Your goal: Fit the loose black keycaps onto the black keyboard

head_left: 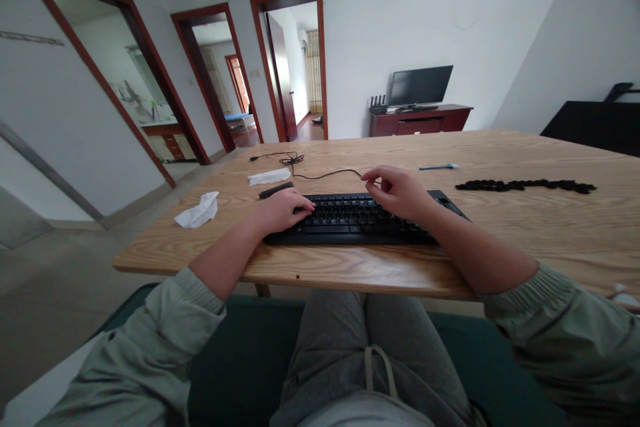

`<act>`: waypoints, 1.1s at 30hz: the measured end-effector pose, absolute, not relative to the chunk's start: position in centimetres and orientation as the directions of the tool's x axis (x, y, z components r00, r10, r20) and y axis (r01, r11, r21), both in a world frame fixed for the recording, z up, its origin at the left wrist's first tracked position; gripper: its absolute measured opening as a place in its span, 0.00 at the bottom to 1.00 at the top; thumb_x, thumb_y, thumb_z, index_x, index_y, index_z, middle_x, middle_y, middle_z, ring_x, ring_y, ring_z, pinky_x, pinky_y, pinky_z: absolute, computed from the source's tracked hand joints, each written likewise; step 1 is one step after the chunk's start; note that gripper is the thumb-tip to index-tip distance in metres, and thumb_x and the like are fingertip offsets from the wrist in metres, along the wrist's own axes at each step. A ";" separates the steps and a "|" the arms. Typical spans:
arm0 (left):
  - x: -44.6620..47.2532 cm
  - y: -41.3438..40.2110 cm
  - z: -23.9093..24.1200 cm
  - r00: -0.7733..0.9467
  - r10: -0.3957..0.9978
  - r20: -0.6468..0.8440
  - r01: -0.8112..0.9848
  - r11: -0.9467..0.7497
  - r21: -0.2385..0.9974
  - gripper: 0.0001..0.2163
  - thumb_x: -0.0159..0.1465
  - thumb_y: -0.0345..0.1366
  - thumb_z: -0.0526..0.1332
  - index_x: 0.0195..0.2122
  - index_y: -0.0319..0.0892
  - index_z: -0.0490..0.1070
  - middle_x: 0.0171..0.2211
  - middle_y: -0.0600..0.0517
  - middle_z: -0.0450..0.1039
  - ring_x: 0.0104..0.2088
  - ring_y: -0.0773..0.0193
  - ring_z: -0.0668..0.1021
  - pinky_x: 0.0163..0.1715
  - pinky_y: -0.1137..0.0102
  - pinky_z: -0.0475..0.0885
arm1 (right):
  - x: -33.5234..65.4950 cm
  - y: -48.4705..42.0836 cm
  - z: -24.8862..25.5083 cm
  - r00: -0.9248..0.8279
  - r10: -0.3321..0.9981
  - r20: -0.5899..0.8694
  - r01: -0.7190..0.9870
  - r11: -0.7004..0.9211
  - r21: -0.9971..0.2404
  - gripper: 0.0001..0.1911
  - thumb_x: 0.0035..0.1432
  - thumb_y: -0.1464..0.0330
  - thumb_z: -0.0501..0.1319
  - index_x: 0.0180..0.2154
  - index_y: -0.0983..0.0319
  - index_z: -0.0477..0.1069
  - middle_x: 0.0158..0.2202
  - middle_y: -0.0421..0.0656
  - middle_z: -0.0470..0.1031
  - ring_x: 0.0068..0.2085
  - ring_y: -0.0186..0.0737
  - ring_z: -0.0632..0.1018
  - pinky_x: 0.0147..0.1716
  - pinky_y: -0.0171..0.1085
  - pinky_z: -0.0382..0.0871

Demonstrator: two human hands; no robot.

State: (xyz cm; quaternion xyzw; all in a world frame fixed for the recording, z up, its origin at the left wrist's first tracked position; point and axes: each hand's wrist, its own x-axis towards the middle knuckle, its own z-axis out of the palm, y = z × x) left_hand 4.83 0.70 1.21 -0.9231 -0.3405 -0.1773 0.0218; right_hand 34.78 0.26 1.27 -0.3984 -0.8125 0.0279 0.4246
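Here the left hand (283, 208) lay flat and open, steadying the keyboard (350, 219) on the counter (500, 240); right hand (397, 190) pinched sth too small to tell, prob. a keycap needing careful seating next

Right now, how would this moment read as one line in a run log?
left hand: resting on keyboard | right hand: raised over keys, fingers pinched | cable: behind keyboard | table: wood

One head-worn camera looks forward and down, close over the wooden table (500, 240), with the room's doorways beyond.
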 end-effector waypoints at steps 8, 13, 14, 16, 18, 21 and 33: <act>5.0 0.2 1.5 0.732 0.591 0.339 0.624 -0.781 0.016 0.09 0.64 0.32 0.58 0.41 0.43 0.78 0.41 0.51 0.80 0.43 0.60 0.77 0.48 0.65 0.70 | 36.8 0.5 1.9 -0.284 0.671 0.685 0.694 0.636 -0.336 0.11 0.56 0.66 0.58 0.38 0.62 0.76 0.26 0.41 0.73 0.23 0.34 0.68 0.26 0.36 0.60; 5.0 0.3 1.4 0.708 0.607 0.361 0.638 -0.769 0.042 0.08 0.64 0.33 0.59 0.40 0.42 0.77 0.41 0.50 0.80 0.42 0.61 0.77 0.49 0.64 0.70 | 40.4 1.0 2.0 -0.141 0.686 0.713 0.731 0.559 -0.393 0.10 0.55 0.65 0.59 0.37 0.61 0.76 0.21 0.40 0.70 0.22 0.35 0.68 0.24 0.36 0.60; 4.9 0.4 1.3 0.711 0.605 0.358 0.635 -0.772 0.043 0.08 0.64 0.33 0.58 0.40 0.43 0.77 0.41 0.51 0.80 0.42 0.61 0.78 0.49 0.64 0.70 | 41.2 1.2 1.9 -0.108 0.693 0.713 0.734 0.539 -0.413 0.10 0.55 0.65 0.60 0.37 0.61 0.76 0.20 0.40 0.69 0.21 0.35 0.68 0.23 0.36 0.60; 4.8 0.5 1.2 0.717 0.599 0.356 0.628 -0.777 0.040 0.09 0.64 0.33 0.58 0.40 0.43 0.78 0.41 0.51 0.80 0.43 0.61 0.78 0.49 0.64 0.69 | 42.7 1.3 1.9 -0.043 0.710 0.703 0.747 0.490 -0.449 0.09 0.55 0.65 0.60 0.37 0.60 0.76 0.19 0.40 0.69 0.21 0.35 0.68 0.24 0.37 0.60; 4.7 0.6 1.2 0.720 0.593 0.360 0.625 -0.780 0.033 0.09 0.65 0.34 0.58 0.40 0.43 0.78 0.41 0.51 0.80 0.43 0.61 0.78 0.50 0.64 0.69 | 44.3 1.4 2.0 0.021 0.733 0.680 0.773 0.419 -0.476 0.10 0.55 0.65 0.61 0.37 0.61 0.76 0.20 0.41 0.69 0.22 0.35 0.68 0.25 0.38 0.60; 4.7 0.5 1.2 0.719 0.592 0.363 0.628 -0.778 0.023 0.10 0.65 0.34 0.56 0.40 0.43 0.78 0.41 0.51 0.80 0.43 0.62 0.77 0.49 0.64 0.69 | 47.1 1.6 1.9 0.110 0.752 0.650 0.805 0.317 -0.502 0.09 0.55 0.66 0.61 0.37 0.62 0.76 0.20 0.45 0.70 0.22 0.36 0.68 0.27 0.40 0.61; 4.7 0.7 1.2 0.731 0.581 0.357 0.628 -0.778 -0.021 0.10 0.65 0.34 0.58 0.41 0.43 0.78 0.40 0.51 0.80 0.41 0.60 0.76 0.46 0.65 0.70 | 60.0 3.5 0.4 0.566 0.675 0.473 0.734 -0.151 -0.662 0.10 0.46 0.73 0.65 0.35 0.65 0.79 0.21 0.51 0.73 0.22 0.36 0.69 0.27 0.44 0.60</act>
